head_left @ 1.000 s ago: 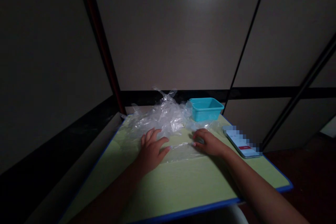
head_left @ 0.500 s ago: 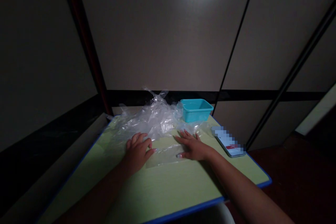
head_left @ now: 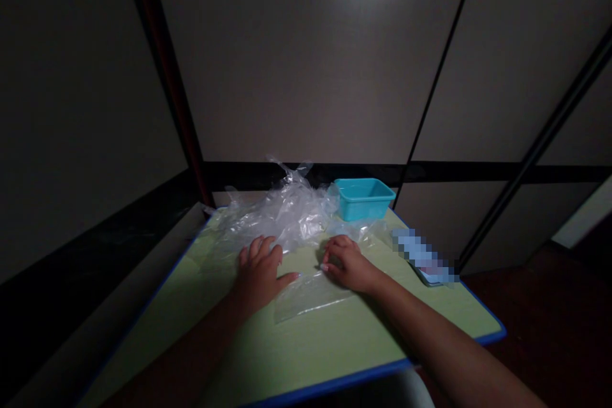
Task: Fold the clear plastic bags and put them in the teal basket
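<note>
A flat, clear plastic bag (head_left: 310, 298) lies on the light green table between my hands. My left hand (head_left: 261, 274) rests at its left end with fingers spread and the thumb reaching to the bag's edge. At the bag's upper right, my right hand (head_left: 345, 262) has its fingers curled and the thumb brought close to them, pinching at the far edge of the plastic; the fingertips are partly hidden. Beyond my hands sits a crumpled heap of clear plastic bags (head_left: 282, 213).
A turquoise plastic basket (head_left: 366, 207) stands at the table's back right, with more clear plastic (head_left: 361, 229) in front of it. To the right lies a phone (head_left: 425, 258), its screen blurred out. The table (head_left: 296, 360) has a blue edge, and cabinet panels (head_left: 306, 76) rise behind it.
My right hand has gone from flat and spread to curled into a pinch. The near edge of the flat bag has shifted a little toward me. My left hand stays spread.
</note>
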Demonstrator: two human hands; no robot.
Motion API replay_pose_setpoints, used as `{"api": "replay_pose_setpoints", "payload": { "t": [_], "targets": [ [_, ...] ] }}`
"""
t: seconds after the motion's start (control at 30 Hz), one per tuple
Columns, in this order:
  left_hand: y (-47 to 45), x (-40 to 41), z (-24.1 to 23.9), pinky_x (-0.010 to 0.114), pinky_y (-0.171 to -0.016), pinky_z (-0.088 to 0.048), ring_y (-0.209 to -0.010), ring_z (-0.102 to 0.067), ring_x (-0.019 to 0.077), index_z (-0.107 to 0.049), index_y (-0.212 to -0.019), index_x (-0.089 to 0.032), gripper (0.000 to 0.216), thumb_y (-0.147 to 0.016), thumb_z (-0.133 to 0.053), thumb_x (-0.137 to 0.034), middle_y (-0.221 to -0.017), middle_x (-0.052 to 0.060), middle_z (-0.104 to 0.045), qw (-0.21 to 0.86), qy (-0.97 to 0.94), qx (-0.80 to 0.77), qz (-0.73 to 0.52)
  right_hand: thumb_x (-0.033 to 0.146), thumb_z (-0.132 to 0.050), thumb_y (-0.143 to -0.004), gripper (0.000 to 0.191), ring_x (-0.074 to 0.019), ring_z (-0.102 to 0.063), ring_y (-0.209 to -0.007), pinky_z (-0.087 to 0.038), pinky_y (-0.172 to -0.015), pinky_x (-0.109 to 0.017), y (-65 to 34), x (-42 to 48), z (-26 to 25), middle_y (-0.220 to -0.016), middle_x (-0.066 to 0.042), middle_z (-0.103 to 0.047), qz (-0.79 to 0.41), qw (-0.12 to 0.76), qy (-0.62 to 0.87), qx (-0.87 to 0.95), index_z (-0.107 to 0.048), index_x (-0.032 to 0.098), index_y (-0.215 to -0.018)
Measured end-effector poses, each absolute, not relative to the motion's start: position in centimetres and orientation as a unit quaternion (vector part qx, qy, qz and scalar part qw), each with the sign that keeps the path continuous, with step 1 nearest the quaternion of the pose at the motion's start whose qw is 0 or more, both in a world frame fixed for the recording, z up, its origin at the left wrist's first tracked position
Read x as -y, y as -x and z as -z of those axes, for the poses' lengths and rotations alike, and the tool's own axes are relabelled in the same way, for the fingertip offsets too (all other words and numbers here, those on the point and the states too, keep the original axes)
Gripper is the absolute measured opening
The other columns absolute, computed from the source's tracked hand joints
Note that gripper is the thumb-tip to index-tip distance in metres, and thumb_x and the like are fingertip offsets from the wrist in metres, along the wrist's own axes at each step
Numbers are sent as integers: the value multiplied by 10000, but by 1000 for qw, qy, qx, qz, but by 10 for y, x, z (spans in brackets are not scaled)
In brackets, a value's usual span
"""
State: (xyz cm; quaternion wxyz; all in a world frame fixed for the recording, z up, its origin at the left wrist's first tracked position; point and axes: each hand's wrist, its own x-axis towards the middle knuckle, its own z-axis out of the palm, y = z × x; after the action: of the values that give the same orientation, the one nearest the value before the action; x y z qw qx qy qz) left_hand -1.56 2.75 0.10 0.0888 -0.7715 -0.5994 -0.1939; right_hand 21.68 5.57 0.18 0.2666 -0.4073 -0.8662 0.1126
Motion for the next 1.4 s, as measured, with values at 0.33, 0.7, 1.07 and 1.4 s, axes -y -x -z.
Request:
{"api": "replay_pose_setpoints", "payload": {
  "t": [0.33, 0.7, 1.07, 1.4],
  "targets": [
    [16, -28, 2, 416, -922, -254, -1191, -300, 287, -480, -786, -225, 393, -594, -694, -493, -1177, 82, -458, 92, 774, 598, 187, 223, -627, -693, 124, -226, -422, -995, -293, -849, -378, -211, -57, 7, -946, -47, -523, -105, 244, 392, 881, -565, 204, -800],
    [16, -29, 3, 394, -887, -281, -1159, -319, 275, -483, -803, -230, 407, -569, -706, -478, -1159, 72, -451, 81, 773, 599, 195, 202, -623, -699, 84, -218, -445, -957, -308, -824, -357, -211, -58, 6, -902, -46, -543, -118, 270, 371, 881, -573, 198, -766],
    [15, -28, -1, 367, -871, -298, -1099, -356, 258, -484, -788, -234, 325, -630, -661, -455, -1096, 44, -477, 40, 768, 600, 219, 200, -605, -728, 38, -201, -465, -918, -326, -804, -333, -210, -59, 6, -856, -46, -544, -121, 269, 369, 881, -575, 189, -749],
    [15, -25, -4, 393, -894, -288, -1159, -306, 266, -507, -807, -259, 299, -617, -682, -409, -1179, 36, -430, 18, 771, 603, 204, 190, -601, -724, 51, -198, -466, -906, -329, -780, -319, -211, -59, 8, -861, -41, -540, -122, 272, 372, 879, -555, 190, -747]
  ]
}}
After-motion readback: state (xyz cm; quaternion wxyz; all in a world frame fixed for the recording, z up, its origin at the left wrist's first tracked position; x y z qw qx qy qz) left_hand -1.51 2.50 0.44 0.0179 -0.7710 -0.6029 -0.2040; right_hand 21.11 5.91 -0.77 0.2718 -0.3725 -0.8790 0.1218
